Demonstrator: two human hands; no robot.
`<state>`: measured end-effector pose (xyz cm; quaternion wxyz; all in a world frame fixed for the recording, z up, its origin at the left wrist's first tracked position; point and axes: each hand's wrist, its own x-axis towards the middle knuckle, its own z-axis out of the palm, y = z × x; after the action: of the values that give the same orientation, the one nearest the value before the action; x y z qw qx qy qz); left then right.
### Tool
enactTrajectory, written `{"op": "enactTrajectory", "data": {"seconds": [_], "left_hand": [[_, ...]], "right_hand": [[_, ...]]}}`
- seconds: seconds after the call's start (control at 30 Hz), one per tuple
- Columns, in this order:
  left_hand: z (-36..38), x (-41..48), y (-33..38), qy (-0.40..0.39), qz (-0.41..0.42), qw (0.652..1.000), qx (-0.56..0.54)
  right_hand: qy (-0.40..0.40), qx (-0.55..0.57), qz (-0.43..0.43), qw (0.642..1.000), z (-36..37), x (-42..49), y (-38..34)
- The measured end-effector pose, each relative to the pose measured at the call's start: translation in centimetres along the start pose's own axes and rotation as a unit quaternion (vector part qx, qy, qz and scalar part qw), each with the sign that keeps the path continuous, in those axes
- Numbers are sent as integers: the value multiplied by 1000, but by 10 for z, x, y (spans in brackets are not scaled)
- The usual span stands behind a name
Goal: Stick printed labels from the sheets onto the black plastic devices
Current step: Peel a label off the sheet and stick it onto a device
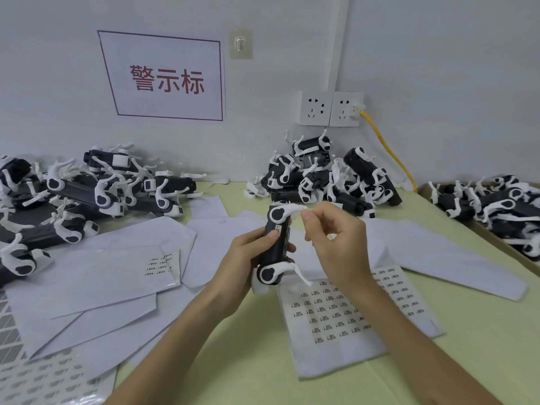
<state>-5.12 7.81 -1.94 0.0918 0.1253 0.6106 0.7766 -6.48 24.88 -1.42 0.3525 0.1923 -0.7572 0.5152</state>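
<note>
Black oblong device (276, 254) with two curved white arms on round hubs, held upright above the worktop (248, 361). The left hand (242, 258) grips its body; the right hand (336, 244) pinches the upper arm's tip, above a label sheet (336, 317).

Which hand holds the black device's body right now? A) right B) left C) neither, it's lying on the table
B: the left hand wraps the black device mid-body, while the right hand only pinches the white strap at its top.
</note>
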Motion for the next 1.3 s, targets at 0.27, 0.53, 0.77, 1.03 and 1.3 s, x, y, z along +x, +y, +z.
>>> {"op": "enactTrajectory", "data": {"seconds": [0.27, 0.53, 0.77, 1.03, 1.3], "left_hand": [[3, 0, -2, 84, 8, 993, 86], [0, 3, -3, 66, -34, 992, 103], [-4, 3, -4, 10, -31, 996, 79], [-8, 2, 0, 20, -23, 997, 72], [-10, 3, 5, 95, -71, 991, 58]], "right_hand": [[-16, -1, -18, 1000, 1, -2, -1], [-25, -10, -10, 1000, 2, -3, -1], [6, 16, 38, 999, 0, 1, -1], [-36, 45, 86, 995, -10, 7, 4], [-282, 130, 207, 928, -22, 18, 14]]}}
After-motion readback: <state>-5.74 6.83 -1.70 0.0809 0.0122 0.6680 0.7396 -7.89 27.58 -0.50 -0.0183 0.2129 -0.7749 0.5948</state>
